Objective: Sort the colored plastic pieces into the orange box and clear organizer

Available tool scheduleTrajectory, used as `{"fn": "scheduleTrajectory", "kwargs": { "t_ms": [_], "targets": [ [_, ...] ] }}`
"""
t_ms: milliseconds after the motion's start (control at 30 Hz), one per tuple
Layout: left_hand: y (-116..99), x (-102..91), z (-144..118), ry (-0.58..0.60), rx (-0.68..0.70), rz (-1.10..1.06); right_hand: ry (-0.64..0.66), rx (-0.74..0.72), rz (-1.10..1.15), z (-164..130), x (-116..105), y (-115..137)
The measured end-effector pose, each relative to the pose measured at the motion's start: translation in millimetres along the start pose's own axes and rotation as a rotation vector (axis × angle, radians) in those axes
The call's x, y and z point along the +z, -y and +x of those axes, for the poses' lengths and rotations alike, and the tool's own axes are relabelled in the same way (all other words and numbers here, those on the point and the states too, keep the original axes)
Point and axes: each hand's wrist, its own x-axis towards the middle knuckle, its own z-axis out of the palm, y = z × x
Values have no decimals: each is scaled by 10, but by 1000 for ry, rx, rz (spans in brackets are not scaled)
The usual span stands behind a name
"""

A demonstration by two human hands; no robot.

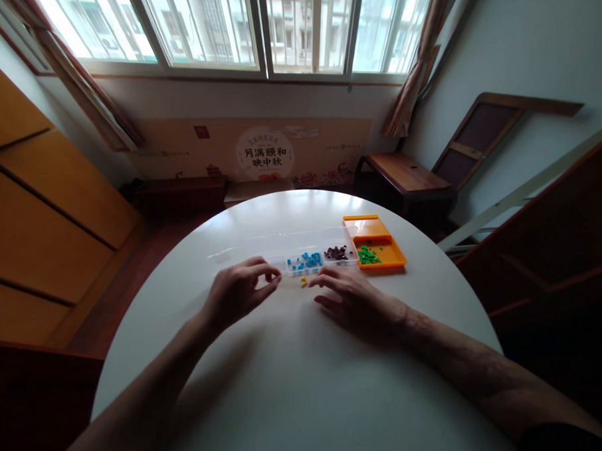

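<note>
Left fingers (265, 270) nearly pinched; cannot tell if holding anything. Right fingers (330, 272) loosely parted, no hold seen. Yellow bits (303, 284) between them on bench (274, 384), by right tips: sweep could scatter them. Clear box (323, 258) just beyond: knuckle bump could spill blue bits (311, 260).

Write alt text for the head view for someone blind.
A person's left hand and right hand flank small yellow pieces on a round white table; just beyond, a clear divided box holds blue pieces and dark brown pieces, beside an orange tray with green ones.
</note>
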Motion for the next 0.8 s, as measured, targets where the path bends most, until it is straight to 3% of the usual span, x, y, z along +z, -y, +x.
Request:
{"fn": "scheduleTrajectory", "kwargs": {
  "t_ms": [100,233,467,800],
  "targets": [
    [172,-260,-6,-17,-73,237,71,43,-70,4,-9,11],
    [359,-428,-35,5,-140,375,116,65,-141,17,9,15],
    [511,-473,-81,70,-181,427,82,64,-84,13,44,-4],
    [456,-531,-70,136,-207,454,24,27,-12,0,64,-92]
  ]
}}
